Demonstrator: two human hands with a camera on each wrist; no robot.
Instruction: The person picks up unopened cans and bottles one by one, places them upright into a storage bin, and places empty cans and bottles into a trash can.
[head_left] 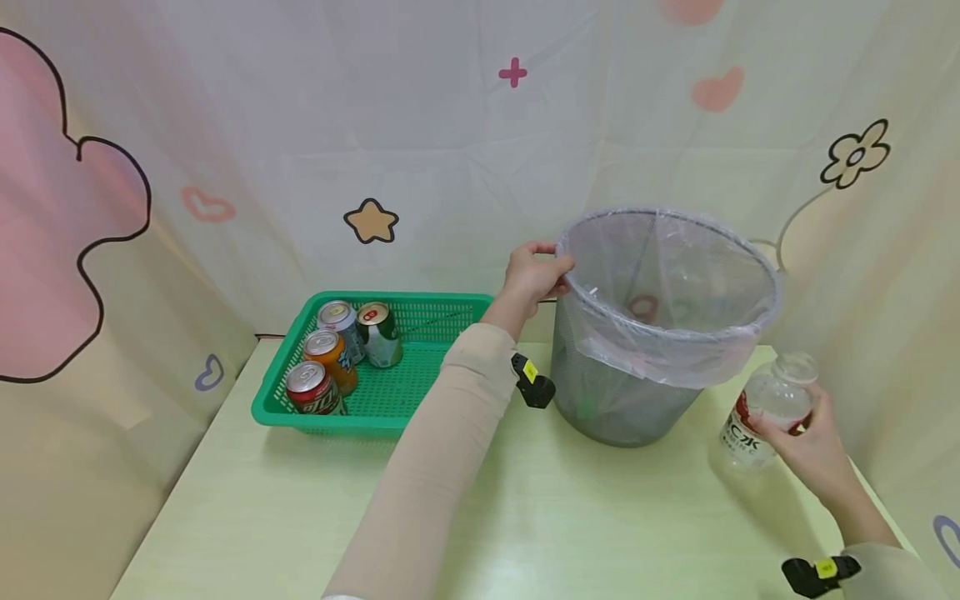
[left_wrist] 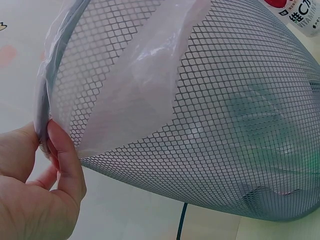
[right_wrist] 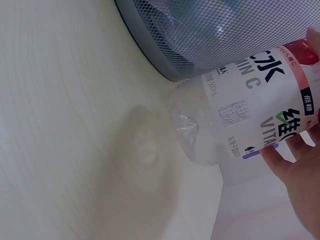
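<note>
My left hand (head_left: 534,277) pinches the rim of a grey mesh trash bin (left_wrist: 240,55) at its left side, thumb and fingers over the edge of the clear plastic liner (head_left: 667,358). To the right of the bin, my right hand (head_left: 813,446) grips a clear plastic bottle (right_wrist: 260,100) with a white and red label. No cap shows on the bottle's mouth. Its base appears slightly above the table, with a shadow below it. Through the mesh, some greenish items (left_wrist: 265,120) show inside the bin, too blurred to name.
A green plastic basket (head_left: 442,423) stands left of the bin, with several drink cans (head_left: 330,358) upright at its left end. The pale table (head_left: 600,517) runs up to a patterned curtain (head_left: 450,108) behind and at both sides.
</note>
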